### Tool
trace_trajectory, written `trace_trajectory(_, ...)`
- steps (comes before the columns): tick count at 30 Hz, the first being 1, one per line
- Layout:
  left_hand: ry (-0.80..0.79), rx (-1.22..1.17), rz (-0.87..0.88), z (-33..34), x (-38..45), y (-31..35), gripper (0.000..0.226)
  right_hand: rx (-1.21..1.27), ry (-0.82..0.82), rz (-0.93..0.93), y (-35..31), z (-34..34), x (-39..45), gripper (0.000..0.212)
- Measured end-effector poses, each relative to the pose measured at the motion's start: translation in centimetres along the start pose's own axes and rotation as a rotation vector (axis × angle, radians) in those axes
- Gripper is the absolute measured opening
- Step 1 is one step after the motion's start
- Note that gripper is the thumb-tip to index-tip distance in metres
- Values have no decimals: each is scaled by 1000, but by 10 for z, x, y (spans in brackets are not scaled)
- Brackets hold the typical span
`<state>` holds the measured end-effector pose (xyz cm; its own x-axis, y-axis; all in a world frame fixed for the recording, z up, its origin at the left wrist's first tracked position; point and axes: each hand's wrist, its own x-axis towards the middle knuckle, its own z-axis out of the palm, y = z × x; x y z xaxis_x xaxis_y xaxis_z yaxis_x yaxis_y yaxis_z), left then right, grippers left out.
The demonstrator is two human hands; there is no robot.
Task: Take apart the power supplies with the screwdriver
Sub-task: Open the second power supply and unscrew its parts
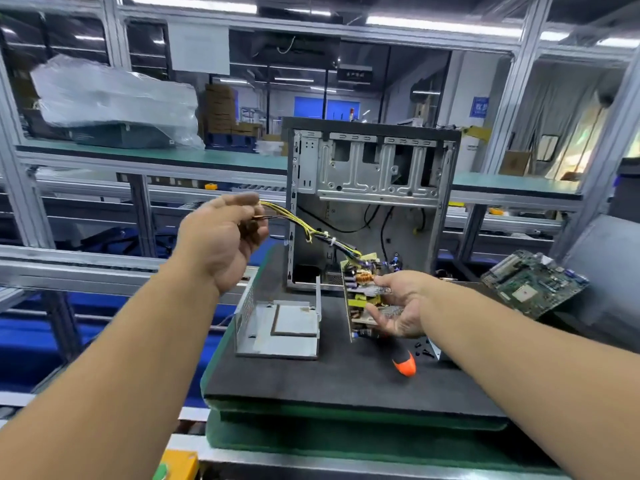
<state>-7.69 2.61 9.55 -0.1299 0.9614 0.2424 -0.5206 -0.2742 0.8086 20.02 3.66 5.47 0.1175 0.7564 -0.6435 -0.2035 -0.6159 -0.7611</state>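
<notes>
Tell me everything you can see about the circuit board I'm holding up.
The power supply circuit board is out of its metal housing and held on edge above the black mat. The right hand grips its component side. It carries a copper coil, yellow parts, capacitors and finned silver heatsinks. A yellow and black wire bundle runs from its top up to the left hand, which holds the far end.
</notes>
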Motion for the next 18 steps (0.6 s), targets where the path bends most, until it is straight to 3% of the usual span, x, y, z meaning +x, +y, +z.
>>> trace_trajectory(4,-3,142,54,16,16,2,31,-130,35,-32,8,3,3,39)
trace_trajectory(12,67,177,102,37,43,2,32,-300,71,-148,9,12,-3,42)
trace_trajectory(15,62,202,108,45,48,-4,34,-257,101,-296,17,21,8,55)
trace_trajectory(18,44,265,136,51,51,-8,37,-170,115,-384,23,28,19,41)
